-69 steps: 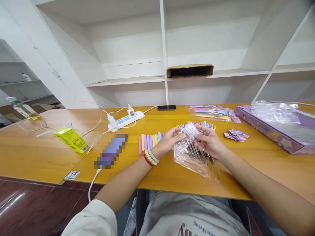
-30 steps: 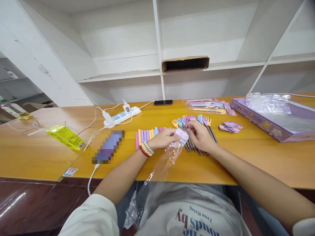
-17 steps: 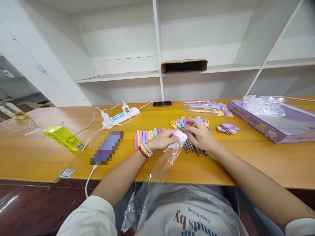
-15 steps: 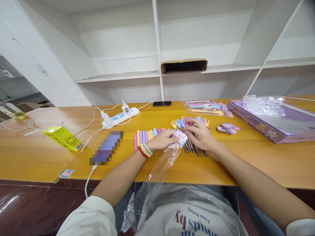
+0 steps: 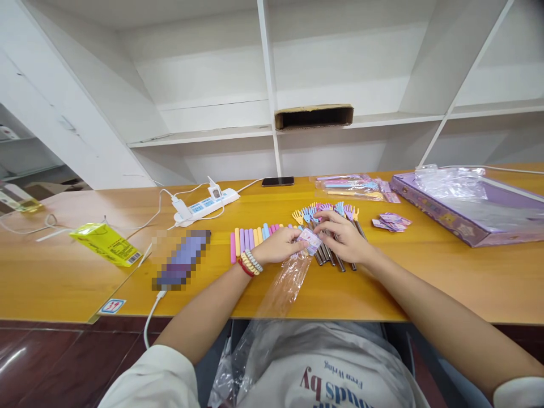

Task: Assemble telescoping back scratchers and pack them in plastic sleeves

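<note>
White shelves [image 5: 204, 135] stood behind the yellow-brown wooden table [image 5: 348, 300]. On its left sat a yellow carton [image 5: 104, 243], then a white power strip [image 5: 212, 207] and a row of coloured tubes [image 5: 251, 238]. The left hand [image 5: 278, 246] pinched a printed card [image 5: 309, 241], a clear bag [image 5: 291, 280] trailing over the near edge. The right hand [image 5: 342, 235] was half curled beside the card, its grip unclear, above metal rods [image 5: 341, 265]. Farther right lay loose cards [image 5: 391, 222] and a purple box [image 5: 450, 226].
</note>
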A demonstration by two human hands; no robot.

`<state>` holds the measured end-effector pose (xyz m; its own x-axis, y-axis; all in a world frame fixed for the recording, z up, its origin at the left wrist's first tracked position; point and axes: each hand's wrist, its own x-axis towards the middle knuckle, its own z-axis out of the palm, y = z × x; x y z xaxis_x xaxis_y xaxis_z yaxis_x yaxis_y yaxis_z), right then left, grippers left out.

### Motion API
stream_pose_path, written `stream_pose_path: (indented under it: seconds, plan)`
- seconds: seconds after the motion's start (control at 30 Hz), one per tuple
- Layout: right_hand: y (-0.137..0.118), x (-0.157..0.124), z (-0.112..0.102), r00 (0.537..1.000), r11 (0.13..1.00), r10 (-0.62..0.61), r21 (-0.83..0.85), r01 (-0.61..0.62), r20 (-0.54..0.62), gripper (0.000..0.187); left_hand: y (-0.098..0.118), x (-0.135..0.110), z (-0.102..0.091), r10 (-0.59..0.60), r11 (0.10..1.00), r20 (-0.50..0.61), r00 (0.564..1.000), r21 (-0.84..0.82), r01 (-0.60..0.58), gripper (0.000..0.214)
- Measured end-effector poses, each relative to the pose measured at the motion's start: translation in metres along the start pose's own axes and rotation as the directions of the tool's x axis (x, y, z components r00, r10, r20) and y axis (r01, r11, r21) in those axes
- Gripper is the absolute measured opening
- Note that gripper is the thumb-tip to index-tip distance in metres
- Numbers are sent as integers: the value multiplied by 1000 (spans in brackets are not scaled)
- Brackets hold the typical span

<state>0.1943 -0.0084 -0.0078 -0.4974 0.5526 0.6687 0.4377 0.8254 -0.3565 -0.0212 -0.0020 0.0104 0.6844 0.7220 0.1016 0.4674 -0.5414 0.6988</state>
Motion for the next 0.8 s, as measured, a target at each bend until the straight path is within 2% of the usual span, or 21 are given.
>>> stream_pose_path:
  seconds: [0.17, 0.3, 0.33, 0.4, 0.43, 0.47, 0.53, 0.57, 0.6, 0.67, 0.77, 0.8]
  plan:
    - [-2, 0, 1, 996, 997, 64, 48, -66, 56, 12, 0, 0, 1, 24, 996, 7, 1000, 81, -24, 30]
    - [-1, 2, 2, 988, 981, 95, 155, -113, 123, 15, 2, -1, 2, 12, 992, 7, 1000, 125, -13, 30]
    - [1, 3, 1, 987, 970, 129, 195, -147, 98, 16, 3, -1, 2, 2, 992, 0, 1000, 126, -2, 31]
    - [7, 5, -3, 963, 916, 265, 323, -238, -42, 18, 5, -2, 1, -11, 993, -6, 1000, 114, 11, 32]
    - [11, 6, -7, 920, 866, 365, 417, -278, -145, 19, 5, -3, 0, -10, 994, -9, 1000, 106, 11, 32]
    - [16, 7, -11, 843, 801, 476, 518, -299, -249, 20, 5, -4, 0, -8, 995, -13, 1000, 103, 9, 31]
    - [26, 9, -20, 635, 669, 668, 685, -287, -387, 21, 5, -5, -2, -6, 994, -28, 1000, 112, 9, 31]
    - [32, 10, -25, 545, 624, 727, 732, -273, -417, 21, 4, -5, -3, -8, 993, -44, 999, 120, 13, 32]
    - [37, 10, -30, 479, 601, 761, 755, -264, -438, 22, 4, -5, -3, -11, 991, -63, 998, 131, 20, 32]
    - [49, 9, -41, 402, 596, 783, 756, -271, -474, 23, 3, -4, -5, -9, 987, -93, 996, 158, 24, 34]
    - [68, 4, -59, 328, 626, 779, 701, -342, -535, 26, 4, -3, -6, 3, 983, -117, 993, 185, 19, 34]
    - [75, 1, -66, 325, 635, 773, 659, -404, -545, 27, 5, -3, -7, 6, 982, -124, 992, 188, 18, 34]
